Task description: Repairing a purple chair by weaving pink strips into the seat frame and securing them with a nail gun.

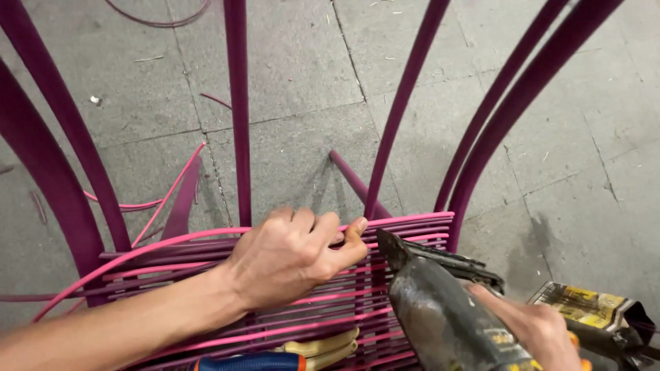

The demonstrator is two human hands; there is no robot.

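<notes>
Item: my left hand (pixel 292 257), fingers curled and closed on the top bright pink cord (pixel 172 240) of the woven band (pixel 330 309), thumb and forefinger pinching it against the weave.

Item: my right hand (pixel 533 330), wrapped round the dark, worn staple gun (pixel 440 309); its nose sits just beside my left thumb, touching the band's upper edge.

Item: woven band, pink and purple cords, directly under both hands, strung across the purple frame bars (pixel 237 110) rising beyond my knuckles.

Item: loose pink cord end, trailing away past my left wrist.

Item: blue-and-orange tool handle (pixel 251 362), below my left forearm.

Item: yellow printed box (pixel 584 306), just beyond my right hand.

Item: grey paved floor (pixel 295 82) under everything.
</notes>
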